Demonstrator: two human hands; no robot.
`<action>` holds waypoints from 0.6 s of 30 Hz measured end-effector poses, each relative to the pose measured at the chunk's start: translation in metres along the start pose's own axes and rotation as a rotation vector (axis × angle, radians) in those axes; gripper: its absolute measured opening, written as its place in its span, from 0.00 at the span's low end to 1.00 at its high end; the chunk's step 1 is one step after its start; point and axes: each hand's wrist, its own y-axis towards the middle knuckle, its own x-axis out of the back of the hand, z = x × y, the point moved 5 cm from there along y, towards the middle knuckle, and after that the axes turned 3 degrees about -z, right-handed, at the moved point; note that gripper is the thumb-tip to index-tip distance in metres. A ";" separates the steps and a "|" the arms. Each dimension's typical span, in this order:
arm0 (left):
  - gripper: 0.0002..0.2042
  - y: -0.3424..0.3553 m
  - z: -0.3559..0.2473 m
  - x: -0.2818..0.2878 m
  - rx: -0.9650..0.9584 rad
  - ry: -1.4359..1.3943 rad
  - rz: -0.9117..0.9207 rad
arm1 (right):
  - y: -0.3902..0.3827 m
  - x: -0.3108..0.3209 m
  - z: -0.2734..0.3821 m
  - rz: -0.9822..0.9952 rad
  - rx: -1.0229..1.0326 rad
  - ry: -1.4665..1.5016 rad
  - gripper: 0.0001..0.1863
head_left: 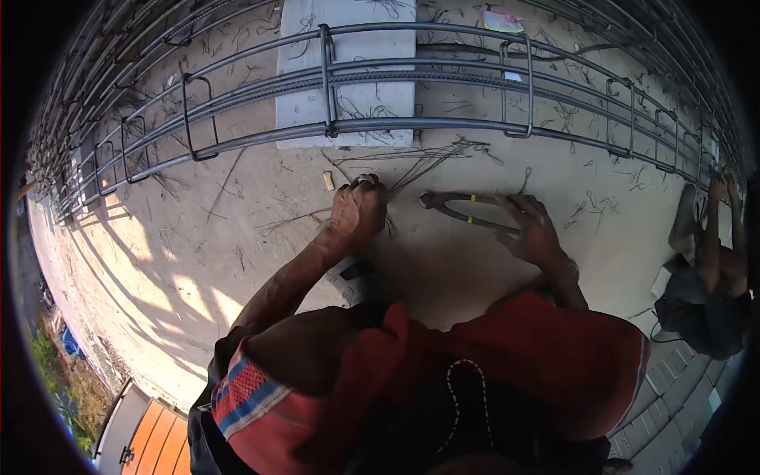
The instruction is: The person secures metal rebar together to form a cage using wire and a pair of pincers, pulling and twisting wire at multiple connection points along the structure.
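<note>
My left hand (pixel 360 210) is closed round a bundle of thin dark tie wires (pixel 427 165) just above the concrete floor. The wires fan out to the right and toward the rebar cage (pixel 467 123), with a few ends poking out to the left. In my right hand (pixel 535 231) is a pair of end-cutting pincers (pixel 432 200) with dark handles and yellow bands. The pincers' head points left toward my left hand but stays apart from it. Their handles are spread.
A pale slab (pixel 346 107) lies beneath the long cage. More rebar curves along both upper sides. Wire scraps litter the floor, with a small tan piece (pixel 328 180) by my left hand. Another person (pixel 708 277) works at the right. An orange panel (pixel 157 439) stands lower left.
</note>
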 end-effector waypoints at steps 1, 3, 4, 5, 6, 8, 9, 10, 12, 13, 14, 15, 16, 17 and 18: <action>0.06 0.002 -0.001 -0.001 -0.011 -0.024 -0.045 | 0.005 0.003 0.001 -0.026 0.049 -0.093 0.32; 0.04 0.012 -0.009 0.010 -0.072 -0.098 -0.199 | -0.003 0.014 -0.003 -0.044 0.000 -0.133 0.31; 0.06 0.019 -0.014 0.013 -0.039 -0.126 -0.103 | -0.008 0.021 -0.004 -0.076 -0.046 -0.137 0.30; 0.06 0.016 -0.010 0.017 0.028 -0.167 -0.063 | -0.007 0.016 0.003 -0.059 0.004 -0.124 0.30; 0.06 0.011 -0.003 0.020 0.096 -0.209 -0.023 | -0.006 0.015 0.004 -0.141 -0.060 -0.050 0.28; 0.07 0.016 -0.006 0.029 0.006 -0.270 -0.135 | 0.006 0.028 0.015 -0.222 -0.159 -0.008 0.27; 0.07 0.019 -0.010 0.034 -0.102 -0.325 -0.234 | 0.015 0.036 0.034 -0.347 -0.166 -0.022 0.26; 0.07 0.026 -0.015 0.034 -0.132 -0.367 -0.230 | 0.015 0.053 0.057 -0.479 -0.197 -0.070 0.26; 0.07 0.004 0.003 0.052 0.058 -0.467 -0.237 | 0.040 0.031 0.098 -0.450 0.039 0.031 0.26; 0.09 0.002 0.008 0.051 0.152 -0.493 -0.106 | 0.053 0.027 0.114 -0.454 0.252 0.057 0.26; 0.09 -0.002 0.013 0.050 0.153 -0.484 -0.091 | 0.067 0.021 0.117 -0.458 0.240 0.069 0.26; 0.10 -0.001 0.006 0.056 0.093 -0.493 -0.119 | 0.075 0.030 0.130 -0.399 0.294 -0.054 0.25; 0.11 0.000 0.001 0.064 0.035 -0.500 -0.148 | 0.081 0.036 0.142 -0.335 0.349 -0.174 0.24; 0.11 -0.018 0.010 0.065 0.095 -0.454 -0.143 | 0.089 0.021 0.149 -0.328 0.378 -0.104 0.24; 0.12 -0.015 0.004 0.068 0.053 -0.501 -0.100 | 0.093 0.025 0.157 -0.256 0.433 -0.162 0.23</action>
